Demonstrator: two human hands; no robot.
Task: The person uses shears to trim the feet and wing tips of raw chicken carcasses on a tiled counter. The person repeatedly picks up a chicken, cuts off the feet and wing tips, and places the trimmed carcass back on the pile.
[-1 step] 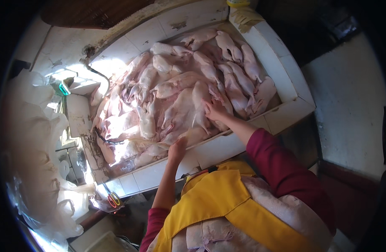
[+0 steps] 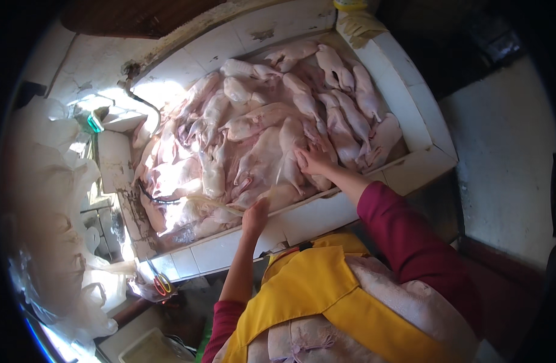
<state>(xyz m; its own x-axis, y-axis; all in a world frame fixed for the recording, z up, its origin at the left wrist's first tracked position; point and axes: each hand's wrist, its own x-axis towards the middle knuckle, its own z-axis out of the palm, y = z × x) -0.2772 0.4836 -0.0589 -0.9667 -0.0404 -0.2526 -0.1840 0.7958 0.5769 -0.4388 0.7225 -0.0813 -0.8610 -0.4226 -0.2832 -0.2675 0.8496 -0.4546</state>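
Note:
Plucked, pale bird carcasses, seemingly ducks, fill a white-tiled basin (image 2: 223, 249) in front of me. My left hand (image 2: 255, 216) is closed at the basin's near edge around the end of a pale, yellowish hose (image 2: 208, 201). From that hand a thin, faint streak, apparently water, runs up toward the carcasses. My right hand (image 2: 315, 161) rests on a carcass (image 2: 292, 142) right of the middle, fingers spread and thumb apart. The underside of that hand is hidden.
A bent pipe (image 2: 142, 100) comes from the back-left wall. Pale gloves (image 2: 359, 27) lie on the far right rim. Scissors (image 2: 162, 283) with red and yellow handles hang at the near left corner. White plastic bags (image 2: 54, 230) hang along the left.
The view has shifted slightly. My right hand's fingers look a little more spread on the carcass. The left hand stays at the near edge with the hose.

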